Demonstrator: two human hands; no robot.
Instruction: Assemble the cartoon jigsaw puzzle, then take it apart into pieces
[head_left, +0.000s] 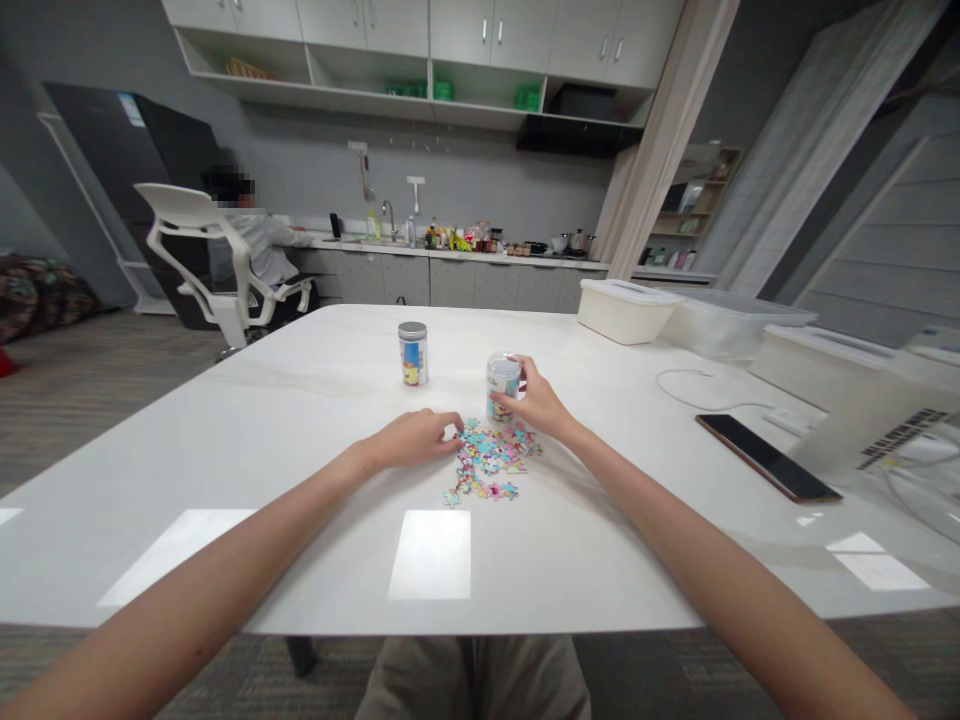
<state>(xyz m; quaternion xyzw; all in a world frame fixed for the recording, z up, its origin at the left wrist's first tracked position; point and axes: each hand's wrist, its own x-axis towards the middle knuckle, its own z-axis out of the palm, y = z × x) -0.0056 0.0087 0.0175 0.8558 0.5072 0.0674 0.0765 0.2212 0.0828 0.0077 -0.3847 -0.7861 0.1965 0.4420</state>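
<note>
A loose heap of small colourful jigsaw puzzle pieces (pixel 491 452) lies on the white table in front of me. My left hand (pixel 416 438) rests at the heap's left edge, its thumb and forefinger curled together in a pinch; whatever is between the tips is too small to make out. Just behind the heap stands a clear jar (pixel 501 385) with a picture label, upright, and no metal lid shows on it. My right hand (pixel 541 400) grips this jar from the right side. To the left, a second jar (pixel 412 355) with a silver lid stands apart from both hands.
On the right side of the table (pixel 247 430) lie a dark phone (pixel 765 457) and a white cable (pixel 712 405). Lidded plastic boxes (pixel 626 312) line the far right edge. Beyond the table, a person (pixel 251 245) sits in a white chair by the kitchen counter.
</note>
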